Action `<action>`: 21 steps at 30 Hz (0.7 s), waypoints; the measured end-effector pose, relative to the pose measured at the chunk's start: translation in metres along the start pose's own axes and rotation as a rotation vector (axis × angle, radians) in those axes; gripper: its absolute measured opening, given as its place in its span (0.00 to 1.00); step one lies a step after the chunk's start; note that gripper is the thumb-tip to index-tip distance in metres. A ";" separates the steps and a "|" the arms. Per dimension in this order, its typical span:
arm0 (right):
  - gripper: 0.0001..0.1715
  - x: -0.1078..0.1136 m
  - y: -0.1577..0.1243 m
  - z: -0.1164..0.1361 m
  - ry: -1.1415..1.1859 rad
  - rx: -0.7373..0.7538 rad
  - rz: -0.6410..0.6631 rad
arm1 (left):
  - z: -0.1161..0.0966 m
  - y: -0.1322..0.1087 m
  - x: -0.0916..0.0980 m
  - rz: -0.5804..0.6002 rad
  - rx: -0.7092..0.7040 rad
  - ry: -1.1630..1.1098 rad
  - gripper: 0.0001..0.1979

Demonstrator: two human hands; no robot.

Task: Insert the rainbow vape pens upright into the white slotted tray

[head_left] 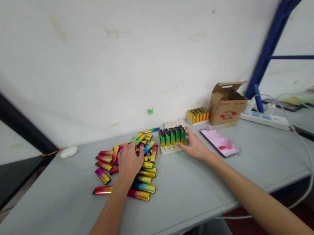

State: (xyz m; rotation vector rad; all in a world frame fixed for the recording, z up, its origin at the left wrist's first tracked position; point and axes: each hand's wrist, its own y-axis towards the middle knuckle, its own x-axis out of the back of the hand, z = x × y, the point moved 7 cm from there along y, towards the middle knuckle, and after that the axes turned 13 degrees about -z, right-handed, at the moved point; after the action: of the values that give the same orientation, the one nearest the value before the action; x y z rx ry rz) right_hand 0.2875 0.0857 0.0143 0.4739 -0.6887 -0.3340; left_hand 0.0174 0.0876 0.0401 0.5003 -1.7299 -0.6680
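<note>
A heap of shiny rainbow-coloured metal sleeves lies on the grey table. My left hand rests on top of this heap, fingers curled down onto the sleeves. To its right stands a white tray holding several green lighters upright. My right hand touches the tray's right side, its fingers bent against it.
A phone lies face up right of my right hand. Behind stand a second white tray, a block of yellow lighters, an open cardboard box and a white power strip with cables. A white oval object sits far left.
</note>
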 end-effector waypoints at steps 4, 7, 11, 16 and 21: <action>0.51 -0.003 -0.001 0.004 -0.017 0.056 0.032 | -0.002 -0.001 -0.003 0.038 -0.026 0.019 0.21; 0.50 -0.003 -0.001 0.005 -0.032 0.074 0.044 | -0.004 -0.003 -0.006 0.095 -0.051 0.060 0.21; 0.50 -0.003 -0.001 0.008 -0.028 0.109 0.032 | -0.007 -0.004 -0.008 0.156 -0.072 0.071 0.20; 0.51 -0.004 -0.001 0.007 -0.049 0.105 0.032 | -0.007 -0.003 -0.006 0.151 -0.062 0.064 0.21; 0.50 -0.003 0.000 0.007 -0.056 0.096 0.039 | -0.008 -0.001 -0.002 0.107 -0.043 0.040 0.19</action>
State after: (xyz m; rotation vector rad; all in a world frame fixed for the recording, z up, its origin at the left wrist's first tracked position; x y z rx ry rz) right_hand 0.2804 0.0848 0.0173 0.5429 -0.7699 -0.2797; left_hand 0.0254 0.0864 0.0393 0.3860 -1.6885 -0.6137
